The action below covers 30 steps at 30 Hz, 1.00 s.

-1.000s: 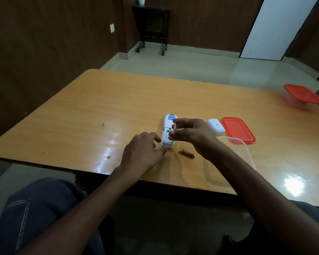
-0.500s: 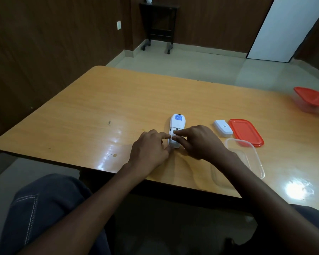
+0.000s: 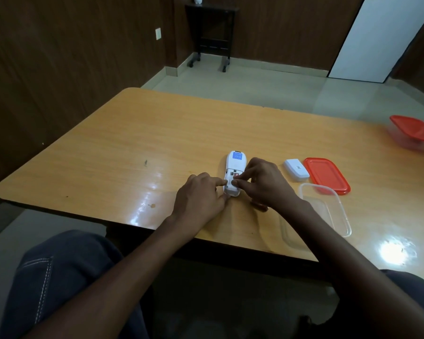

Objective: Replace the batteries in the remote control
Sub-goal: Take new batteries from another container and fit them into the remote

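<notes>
The remote control [image 3: 235, 172], light, stiff and slick, lies face down; the left hand [image 3: 201, 199] pins its near edge, the right hand [image 3: 262, 182] presses a battery [image 3: 236, 176] in.

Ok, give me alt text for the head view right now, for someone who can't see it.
Both hands work at the open battery bay of a white remote lying face down on a wooden table: the left hand steadies its near end, and the right hand presses a battery in. To the right lie its white cover, a red lid and a clear tub.
</notes>
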Tool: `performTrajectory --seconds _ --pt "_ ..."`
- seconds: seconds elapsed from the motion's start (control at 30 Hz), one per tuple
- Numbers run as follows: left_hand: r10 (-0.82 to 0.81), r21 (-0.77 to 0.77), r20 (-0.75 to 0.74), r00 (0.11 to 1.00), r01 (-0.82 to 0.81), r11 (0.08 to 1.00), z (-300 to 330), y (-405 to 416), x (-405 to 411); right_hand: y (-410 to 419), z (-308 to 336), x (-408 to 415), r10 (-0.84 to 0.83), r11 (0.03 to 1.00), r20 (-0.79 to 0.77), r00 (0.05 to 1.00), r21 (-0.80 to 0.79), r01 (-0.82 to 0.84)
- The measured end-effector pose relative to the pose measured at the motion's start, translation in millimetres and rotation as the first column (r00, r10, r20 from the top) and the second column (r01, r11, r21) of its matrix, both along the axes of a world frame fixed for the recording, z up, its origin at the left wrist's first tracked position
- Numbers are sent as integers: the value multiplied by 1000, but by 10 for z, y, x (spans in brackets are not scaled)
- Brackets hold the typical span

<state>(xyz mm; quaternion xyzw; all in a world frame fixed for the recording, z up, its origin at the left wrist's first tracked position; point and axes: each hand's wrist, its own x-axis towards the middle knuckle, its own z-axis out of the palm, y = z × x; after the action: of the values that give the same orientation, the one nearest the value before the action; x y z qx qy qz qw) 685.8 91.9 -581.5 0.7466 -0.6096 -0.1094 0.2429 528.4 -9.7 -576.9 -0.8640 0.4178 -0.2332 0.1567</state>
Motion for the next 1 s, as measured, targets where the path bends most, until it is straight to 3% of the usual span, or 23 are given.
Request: performTrajectory --seconds 0.13,0.3,0.4,0.47,0.57,0.63,0.73,0.83,1.0 --pt "4 2 19 1000 -4 1000 3 -4 -22 36 88 -58 20 1000 -168 986 -11 -22" --pt "5 10 44 999 -6 1000 -1 -10 -20 90 226 -256 18 998 -172 985 55 -8" --pt "10 12 38 999 -11 1000 -12 -11 -20 125 314 -313 62 989 -427 902 150 3" --pt "14 11 41 999 -14 1000 -13 -17 -25 146 319 -310 87 984 -461 883 176 -5" --pt "13 15 46 999 -13 1000 -8 -25 -28 152 310 -293 62 983 -311 948 182 -5" --pt "5 23 45 999 -6 1000 13 -18 -31 144 304 -274 -19 961 -45 999 275 31" --pt "-8 28 53 999 7 1000 19 -9 -28 163 283 -186 -188 928 291 938 365 73" --pt "-9 23 43 999 8 1000 23 -2 -31 174 231 -65 -289 914 417 862 386 120" --pt "-5 18 34 999 4 1000 17 -1 -29 153 119 93 -348 882 465 814 457 116"
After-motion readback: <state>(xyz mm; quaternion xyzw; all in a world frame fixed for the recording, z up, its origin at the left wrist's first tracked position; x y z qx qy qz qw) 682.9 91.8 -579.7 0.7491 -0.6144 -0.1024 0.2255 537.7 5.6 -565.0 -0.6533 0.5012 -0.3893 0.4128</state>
